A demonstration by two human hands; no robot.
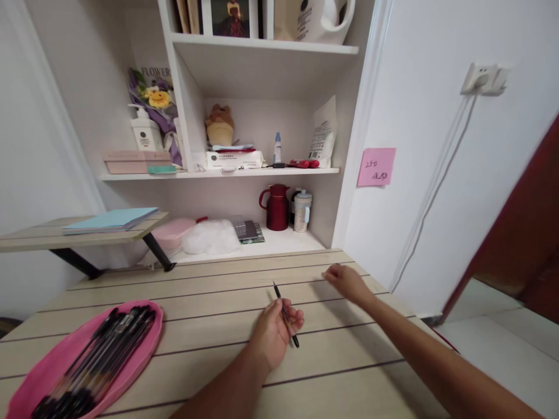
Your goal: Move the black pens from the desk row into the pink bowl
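My left hand (275, 329) lies on the wooden table (209, 343) with its fingers closed round a thin black pen (286, 315), whose tip points away from me. My right hand (345, 280) reaches further out to the right over the table, near its back edge. Its fingers are curled down against the tabletop, and whatever is under them is hidden. At the near left sits a pink oval tray (144, 349) holding several black pens (98, 361).
A white shelf unit (262, 171) stands behind the table with a red jug (276, 206), a white mug (302, 210) and small bottles. A low side shelf (52, 235) with blue papers juts out left. A pink sticky note (376, 167) hangs on the right wall.
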